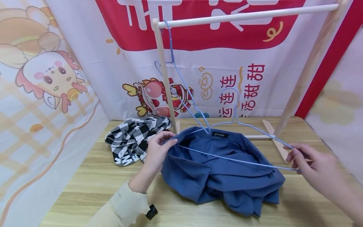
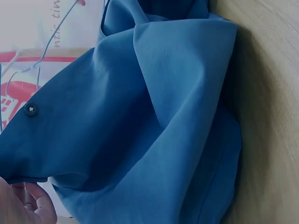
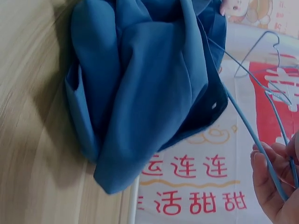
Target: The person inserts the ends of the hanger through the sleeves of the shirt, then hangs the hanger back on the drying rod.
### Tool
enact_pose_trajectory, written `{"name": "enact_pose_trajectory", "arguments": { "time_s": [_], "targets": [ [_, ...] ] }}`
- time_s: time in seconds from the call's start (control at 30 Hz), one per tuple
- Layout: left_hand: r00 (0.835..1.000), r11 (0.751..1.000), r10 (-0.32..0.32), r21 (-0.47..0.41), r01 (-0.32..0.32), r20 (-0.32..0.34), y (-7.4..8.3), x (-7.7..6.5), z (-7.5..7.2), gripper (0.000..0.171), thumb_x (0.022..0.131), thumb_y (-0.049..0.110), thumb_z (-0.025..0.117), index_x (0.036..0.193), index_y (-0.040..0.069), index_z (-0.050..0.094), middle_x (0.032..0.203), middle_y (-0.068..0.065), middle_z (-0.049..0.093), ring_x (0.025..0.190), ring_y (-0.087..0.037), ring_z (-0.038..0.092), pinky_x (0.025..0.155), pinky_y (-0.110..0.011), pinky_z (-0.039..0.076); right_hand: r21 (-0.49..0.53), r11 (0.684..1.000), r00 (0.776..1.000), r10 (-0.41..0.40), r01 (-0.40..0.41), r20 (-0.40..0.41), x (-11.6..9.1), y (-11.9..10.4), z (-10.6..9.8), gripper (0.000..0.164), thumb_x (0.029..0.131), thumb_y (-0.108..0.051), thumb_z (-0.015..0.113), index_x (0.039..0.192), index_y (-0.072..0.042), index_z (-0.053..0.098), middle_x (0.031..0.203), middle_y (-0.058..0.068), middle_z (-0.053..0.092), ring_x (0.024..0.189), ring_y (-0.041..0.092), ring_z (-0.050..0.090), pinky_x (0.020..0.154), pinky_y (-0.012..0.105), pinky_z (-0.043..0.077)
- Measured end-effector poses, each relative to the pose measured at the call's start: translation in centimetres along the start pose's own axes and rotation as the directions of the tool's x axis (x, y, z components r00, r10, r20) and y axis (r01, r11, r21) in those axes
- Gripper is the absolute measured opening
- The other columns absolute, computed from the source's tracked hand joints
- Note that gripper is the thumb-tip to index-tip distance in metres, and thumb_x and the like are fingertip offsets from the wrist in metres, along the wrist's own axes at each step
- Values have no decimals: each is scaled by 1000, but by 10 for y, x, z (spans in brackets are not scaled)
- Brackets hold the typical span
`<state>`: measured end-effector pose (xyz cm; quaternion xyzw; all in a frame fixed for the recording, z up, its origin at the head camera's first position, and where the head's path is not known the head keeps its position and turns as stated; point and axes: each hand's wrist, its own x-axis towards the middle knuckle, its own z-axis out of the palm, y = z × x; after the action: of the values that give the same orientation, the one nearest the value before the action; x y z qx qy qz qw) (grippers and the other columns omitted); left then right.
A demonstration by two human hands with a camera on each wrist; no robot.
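Note:
A dark blue button-up shirt (image 1: 198,176) hangs bunched over the wooden table, its collar label facing up in the head view. My left hand (image 1: 158,148) pinches the shirt's edge at its left side, thumb on top. In the left wrist view, a dark button (image 2: 31,109) shows on the cloth above the fingers. A light blue wire hanger (image 1: 241,161) has its left end inside the shirt, while its right end sticks out past the cloth. My right hand (image 1: 309,160) grips that right end, fingers curled round the wire. The hanger's hook points up.
Behind stands a wooden clothes rack (image 1: 249,15) with other blue wire hangers (image 1: 171,47) on its left end. A black-and-white checked garment (image 1: 130,135) lies crumpled on the table (image 1: 85,189) at the left. Printed cloth walls (image 1: 193,66) surround the table.

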<state>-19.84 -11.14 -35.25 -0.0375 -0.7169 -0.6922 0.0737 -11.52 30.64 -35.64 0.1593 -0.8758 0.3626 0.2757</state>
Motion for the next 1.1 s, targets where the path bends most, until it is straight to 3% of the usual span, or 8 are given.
{"name": "enact_pose_trajectory", "arguments": {
  "time_s": [0.1,0.33,0.63,0.77,0.97,1.1],
  "targets": [
    [1000,1000,8,6,-8,1,1,-3,3,17,92,1,71,108,-5,70,106,-11,68,101,-22,57,85,-26,49,9,999,999,-33,33,2,0,-4,7,18,96,13,57,105,1,67,78,-13,63,56,-4,56,49,12,47],
    [998,998,58,7,-58,23,5,-11,8,15,90,-2,71,105,-6,69,107,-11,69,102,-21,59,85,-23,50,49,999,999,-5,2,43,-1,-8,20,17,98,11,57,102,-4,66,76,-6,63,57,-1,60,52,13,51],
    [986,995,84,38,-90,146,5,-19,12,15,91,0,74,105,-2,72,108,-10,69,104,-22,60,92,-28,49,121,993,998,2,-9,57,1,-4,34,18,100,11,54,102,-4,63,73,-2,61,55,8,57,49,17,48],
    [968,988,106,83,-127,226,2,-23,14,12,91,3,74,104,1,74,105,-7,70,102,-21,61,93,-32,49,159,987,998,-5,-4,58,0,-1,40,20,99,13,54,100,-5,63,72,-2,61,54,6,56,48,17,46],
    [918,973,104,151,-174,382,-4,-33,22,12,92,9,76,104,7,75,102,-2,71,99,-18,62,91,-33,49,207,978,998,-40,29,48,-10,4,52,23,97,17,53,98,-3,63,73,-4,59,53,5,54,47,17,46],
    [901,969,91,170,-177,424,-2,-37,23,13,93,11,75,105,8,73,103,-1,70,98,-18,61,89,-33,49,183,980,996,-88,82,25,-15,5,56,25,95,19,53,100,-3,63,75,-6,58,54,4,53,49,16,45]
  ]
}}
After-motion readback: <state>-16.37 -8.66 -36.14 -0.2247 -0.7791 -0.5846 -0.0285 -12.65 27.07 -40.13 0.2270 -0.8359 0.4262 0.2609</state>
